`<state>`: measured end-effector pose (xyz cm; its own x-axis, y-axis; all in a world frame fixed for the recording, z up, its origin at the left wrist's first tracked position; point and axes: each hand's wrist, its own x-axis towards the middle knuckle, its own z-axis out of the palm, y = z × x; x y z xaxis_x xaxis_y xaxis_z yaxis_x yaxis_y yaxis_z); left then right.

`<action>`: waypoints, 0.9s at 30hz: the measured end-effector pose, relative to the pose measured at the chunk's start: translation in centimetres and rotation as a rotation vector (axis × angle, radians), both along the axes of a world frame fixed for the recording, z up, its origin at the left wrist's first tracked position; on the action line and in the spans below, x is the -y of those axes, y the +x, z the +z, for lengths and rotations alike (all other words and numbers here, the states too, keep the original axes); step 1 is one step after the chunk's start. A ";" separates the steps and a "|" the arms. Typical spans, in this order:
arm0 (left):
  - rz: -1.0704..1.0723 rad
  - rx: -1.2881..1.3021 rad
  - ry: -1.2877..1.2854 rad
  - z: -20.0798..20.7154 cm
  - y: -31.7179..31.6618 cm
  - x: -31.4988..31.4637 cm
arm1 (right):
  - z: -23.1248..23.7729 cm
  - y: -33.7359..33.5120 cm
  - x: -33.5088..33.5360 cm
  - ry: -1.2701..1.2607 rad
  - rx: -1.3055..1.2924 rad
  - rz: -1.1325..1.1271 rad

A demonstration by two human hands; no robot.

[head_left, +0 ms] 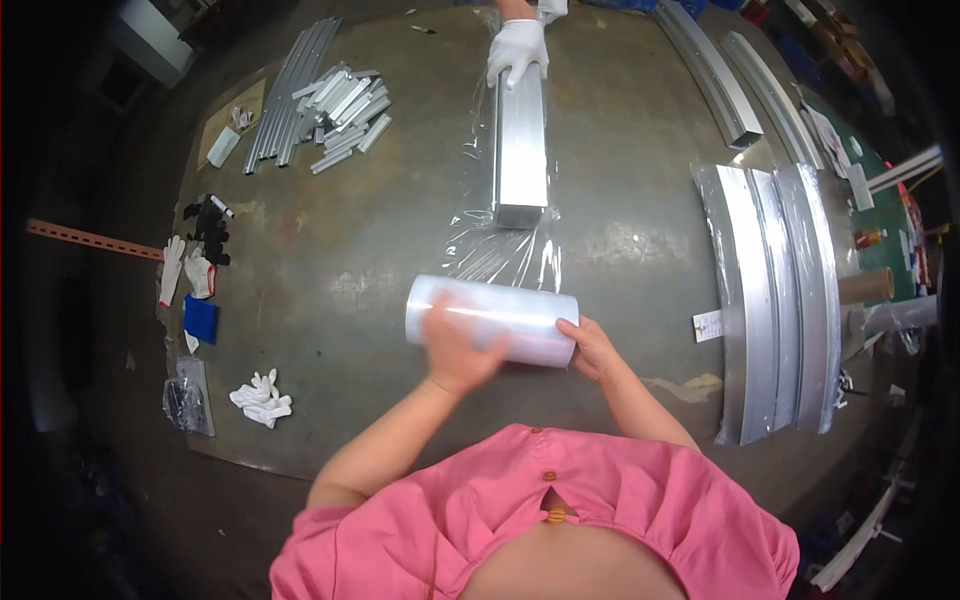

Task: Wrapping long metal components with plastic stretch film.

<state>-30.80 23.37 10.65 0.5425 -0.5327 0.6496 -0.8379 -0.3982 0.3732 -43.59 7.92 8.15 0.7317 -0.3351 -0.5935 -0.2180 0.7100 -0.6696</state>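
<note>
A thick roll of clear stretch film (520, 318) lies across the table in front of me. My right hand (594, 347) grips its right end, thumb on top. Motion blurs my left hand (462, 345), which is at the roll's left half; its fingers are smeared. From the roll a wrinkled sheet of film (495, 255) stretches away, under the near end of a shiny square metal profile (521, 150). At the profile's far end, another person's white-gloved hand (518, 52) rests on top of it.
Film-wrapped metal profiles (775, 300) lie at the right, with longer bare profiles (710, 75) beyond. Short metal pieces (345, 108) are heaped at the far left beside long strips (292, 95). White gloves (262, 398) and a blue block (200, 318) lie near the left edge.
</note>
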 end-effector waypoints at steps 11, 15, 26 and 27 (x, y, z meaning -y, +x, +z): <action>-0.074 -1.422 -0.535 10.3 9.7 1.8 | 8.7 3.8 9.1 -0.345 0.300 0.081; -0.144 -1.345 -0.539 11.3 17.2 9.1 | 11.4 10.7 16.2 -0.454 0.337 0.086; -0.166 -1.360 -0.617 5.0 26.8 17.7 | 8.2 19.9 23.3 -0.521 0.290 0.023; -0.164 -1.336 -0.623 4.6 26.8 18.0 | 7.8 20.3 23.6 -0.540 0.281 -0.011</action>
